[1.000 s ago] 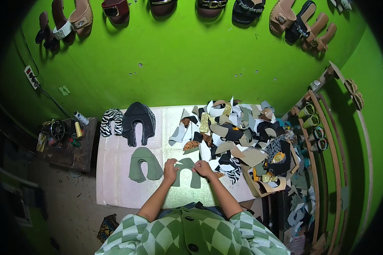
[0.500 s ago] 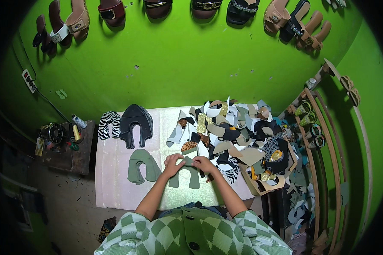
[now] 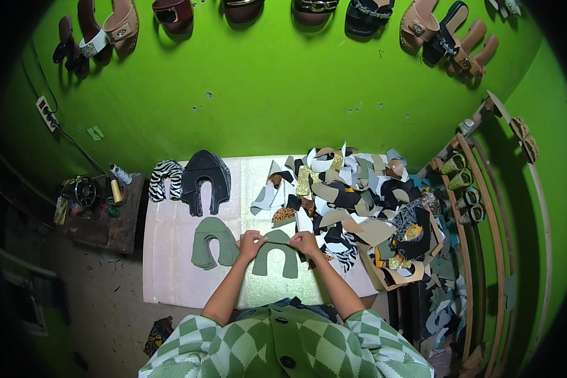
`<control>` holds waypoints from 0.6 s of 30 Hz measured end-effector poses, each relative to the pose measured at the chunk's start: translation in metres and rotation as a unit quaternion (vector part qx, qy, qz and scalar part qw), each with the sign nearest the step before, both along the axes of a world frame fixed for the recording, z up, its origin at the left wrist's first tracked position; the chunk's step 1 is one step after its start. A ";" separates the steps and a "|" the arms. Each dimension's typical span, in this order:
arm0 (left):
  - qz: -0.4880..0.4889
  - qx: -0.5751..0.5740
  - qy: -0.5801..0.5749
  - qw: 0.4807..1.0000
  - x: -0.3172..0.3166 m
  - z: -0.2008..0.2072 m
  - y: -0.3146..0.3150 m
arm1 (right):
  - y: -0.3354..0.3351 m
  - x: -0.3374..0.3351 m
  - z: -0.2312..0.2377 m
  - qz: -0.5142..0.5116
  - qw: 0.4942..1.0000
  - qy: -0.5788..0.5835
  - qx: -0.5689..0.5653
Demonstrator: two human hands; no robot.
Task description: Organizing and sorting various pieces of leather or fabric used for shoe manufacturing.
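A green, arch-shaped shoe-upper piece (image 3: 274, 254) lies on the table in front of me, its two legs pointing toward me. At the left end of the fold line across its top, my left hand (image 3: 252, 241) pinches the edge with fingers closed. The opposite end of that line is pinched by my right hand (image 3: 303, 243). Just left of my left hand rests a stack of matching green upper pieces (image 3: 203, 251). Behind it are a stack of black upper pieces (image 3: 200, 170) and several zebra-patterned upper pieces (image 3: 159, 174).
A heap of mixed cut scraps (image 3: 343, 189) covers the table's right side, spilling over a cardboard box (image 3: 384, 277). Wooden racks (image 3: 469, 220) with sandals stand at right. A small side table (image 3: 104, 227) with thread spools is at left. Finished sandals (image 3: 242, 9) hang on the green wall.
My hands have moved slightly apart, from near the piece's top to the two ends of its fold line. The top, peaked before, now looks rounded. The view has shifted slightly.
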State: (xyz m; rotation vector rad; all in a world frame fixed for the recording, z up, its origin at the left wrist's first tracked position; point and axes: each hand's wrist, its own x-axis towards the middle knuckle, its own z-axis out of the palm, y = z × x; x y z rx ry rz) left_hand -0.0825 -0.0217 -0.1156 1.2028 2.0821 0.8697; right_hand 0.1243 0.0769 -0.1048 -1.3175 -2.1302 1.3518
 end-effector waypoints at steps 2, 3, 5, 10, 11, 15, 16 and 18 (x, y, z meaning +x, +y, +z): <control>0.014 -0.002 0.031 0.999 0.004 0.003 -0.001 | -0.003 0.001 -0.006 -0.037 0.999 -0.022 -0.002; 0.025 -0.004 0.061 0.998 0.006 0.005 -0.001 | -0.004 0.001 -0.009 -0.037 0.999 -0.022 -0.002; 0.034 -0.006 0.076 0.996 0.007 0.003 -0.002 | -0.008 -0.001 -0.012 -0.055 0.998 -0.026 0.008; 0.056 -0.044 0.128 0.989 0.012 0.003 0.000 | -0.010 -0.002 -0.014 -0.083 0.995 -0.045 0.019; 0.067 -0.057 0.134 0.987 0.013 0.004 0.001 | -0.011 -0.002 -0.014 -0.090 0.994 -0.052 0.022; 0.077 -0.053 0.137 0.986 0.017 0.014 -0.002 | -0.010 -0.002 -0.016 -0.105 0.992 -0.072 0.013; 0.078 -0.054 0.137 0.986 0.017 0.016 -0.003 | -0.010 -0.002 -0.016 -0.102 0.992 -0.078 0.015; 0.083 -0.068 0.146 0.983 0.019 0.022 -0.003 | -0.010 -0.003 -0.017 -0.100 0.991 -0.085 0.017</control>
